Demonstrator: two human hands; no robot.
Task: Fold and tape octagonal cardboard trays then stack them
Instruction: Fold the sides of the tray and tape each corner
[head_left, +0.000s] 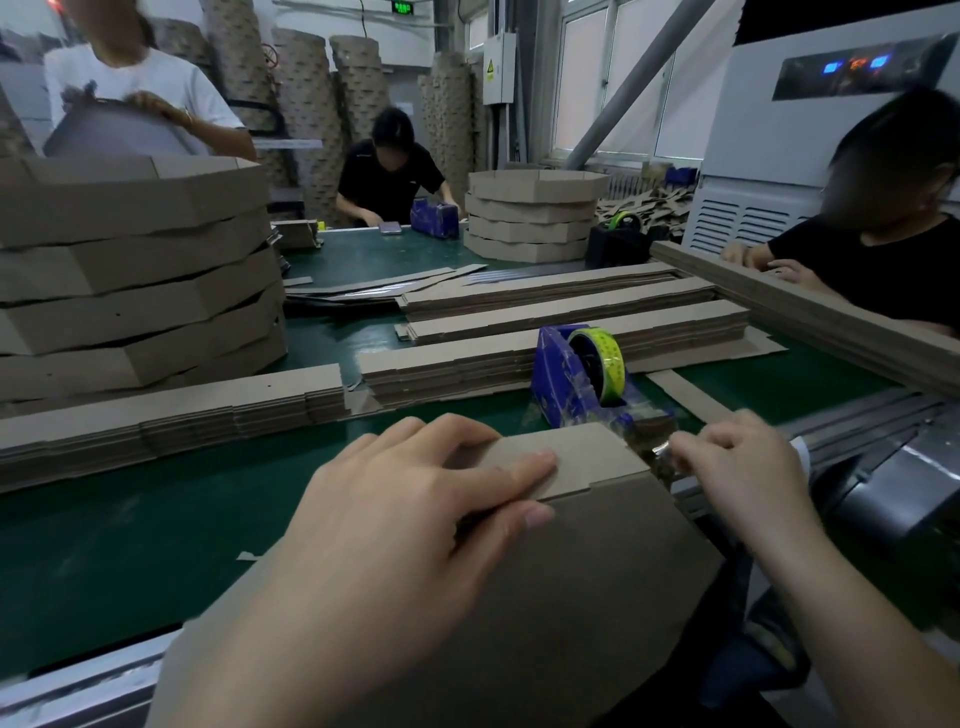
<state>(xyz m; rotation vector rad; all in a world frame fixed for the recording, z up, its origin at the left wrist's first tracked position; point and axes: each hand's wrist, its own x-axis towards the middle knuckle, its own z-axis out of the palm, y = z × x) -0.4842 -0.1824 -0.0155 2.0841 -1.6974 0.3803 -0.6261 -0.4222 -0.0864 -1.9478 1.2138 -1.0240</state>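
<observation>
We saw the left grip (415, 499) clamped on the cardboard tray (545, 597) at the near edge of the green surface (130, 545). Its fingers lay curled over the tray's upper panel and the thumb pressed on the panel below the seam, holding the two overlapping ends together. The tray stood tilted toward us, its lower part reaching out of the bottom of the view. The right grip (748, 467) pinched the free end of the clear tape (658, 452), just beside the tray's right corner. The tape led from the blue tape dispenser (566, 384), which stood on the surface directly behind the tray and carried a yellow-green roll. Behind it lay rows of flat cardboard strips (519, 364), and at the far left rose a stack of folded trays (130, 275). Other people sat or stood at the far and right sides of the surface.
</observation>
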